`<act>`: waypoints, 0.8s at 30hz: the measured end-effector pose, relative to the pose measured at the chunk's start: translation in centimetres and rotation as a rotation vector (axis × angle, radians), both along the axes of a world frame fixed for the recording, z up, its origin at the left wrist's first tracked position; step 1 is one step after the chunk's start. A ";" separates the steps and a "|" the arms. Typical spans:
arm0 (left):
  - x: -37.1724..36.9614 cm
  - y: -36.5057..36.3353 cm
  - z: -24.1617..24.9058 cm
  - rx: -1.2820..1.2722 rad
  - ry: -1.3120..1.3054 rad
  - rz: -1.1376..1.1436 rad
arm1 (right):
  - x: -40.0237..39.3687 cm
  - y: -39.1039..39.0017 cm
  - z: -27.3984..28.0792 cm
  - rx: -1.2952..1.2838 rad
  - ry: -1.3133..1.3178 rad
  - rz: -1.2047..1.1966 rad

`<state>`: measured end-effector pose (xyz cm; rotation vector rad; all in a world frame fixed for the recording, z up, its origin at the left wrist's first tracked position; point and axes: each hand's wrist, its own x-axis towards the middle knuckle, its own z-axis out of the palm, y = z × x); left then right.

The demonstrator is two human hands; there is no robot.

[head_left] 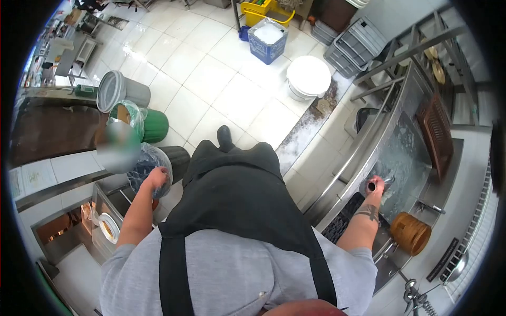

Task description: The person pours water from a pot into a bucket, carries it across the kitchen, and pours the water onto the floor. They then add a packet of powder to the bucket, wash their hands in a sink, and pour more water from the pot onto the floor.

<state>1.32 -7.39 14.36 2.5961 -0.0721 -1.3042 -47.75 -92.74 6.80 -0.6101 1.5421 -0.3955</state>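
Grip of the right hand [376, 185], in the head view, is closed around a small dark-mouthed vessel [372, 186], its round opening facing the camera. Vessel is located at the aisle-side edge of the sink [363, 160], toward the basin's near corner; its material cannot be confirmed. Left hand [156, 179] is at the lined bin [179, 161] on the opposite side, fingers curled over the opening; whether it has hold of the liner or anything else cannot be determined.

Risks, in this inspector's judgement: wet fingers could let the vessel slip and strike the basin or its metal edge. With the arms spread to both sides, attention is likely divided; a pull on the left could drag the bin's liner inward. A bump could topple the brown crate [436, 137], which stands tilted along the basin's wall-side edge, into the cloudy water [405, 158].

Surroundings: a tap [431, 207] projects over the wall-side edge, and a tan cylindrical container [410, 233] stands near the basin's near end; both restrict movement on that side. A black mat [342, 217] lies by the near corner. On the floor, a green bin [157, 125] adjoins the lined bin, while a white bucket [309, 76] stands beside a soiled floor strip [322, 109], a possible obstruction in the aisle.
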 end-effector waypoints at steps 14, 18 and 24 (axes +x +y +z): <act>5.7 -7.4 -4.6 -0.271 -0.016 0.048 | 6.7 -1.0 21.2 -0.410 -0.938 0.120; 4.2 -7.9 -5.4 -0.295 0.038 0.119 | 11.2 -3.5 29.2 -0.408 -0.761 0.206; -0.3 -4.5 -7.1 -0.296 0.065 0.287 | 17.8 -8.0 36.4 -0.427 -0.534 0.353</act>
